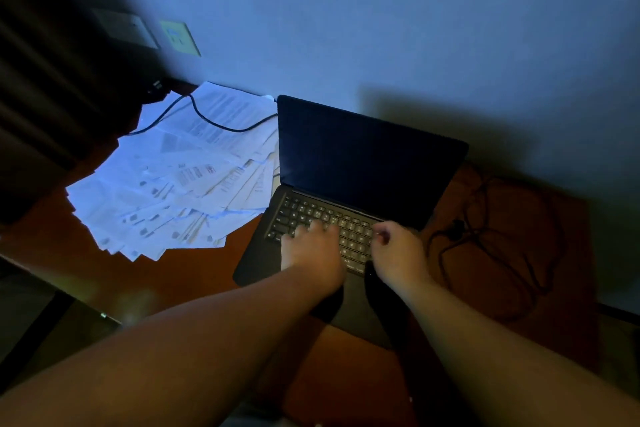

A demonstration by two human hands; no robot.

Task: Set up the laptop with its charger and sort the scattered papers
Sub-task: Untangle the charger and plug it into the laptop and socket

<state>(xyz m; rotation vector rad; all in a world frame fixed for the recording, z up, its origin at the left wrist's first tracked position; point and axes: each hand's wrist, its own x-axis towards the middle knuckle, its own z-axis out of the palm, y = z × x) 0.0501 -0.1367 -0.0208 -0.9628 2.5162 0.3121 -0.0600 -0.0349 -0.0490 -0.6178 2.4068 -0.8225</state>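
A black laptop (363,163) stands open on the brown desk (180,274), its screen dark. Both my hands lie on its keyboard. My left hand (311,253) rests on the left keys with its fingers spread. My right hand (398,253) touches the right keys with loosely curled fingers and holds nothing. Left of the laptop, printed papers (173,191) lie fanned out and overlapping. A black charger cable (214,123) runs over the papers from the dark back-left corner to the laptop's left side.
A wall socket plate (180,38) sits on the wall above the papers. A loose tangle of black cable (485,239) lies on the desk right of the laptop. Dark curtains (41,97) hang at the left. The desk's left edge drops off near my left forearm.
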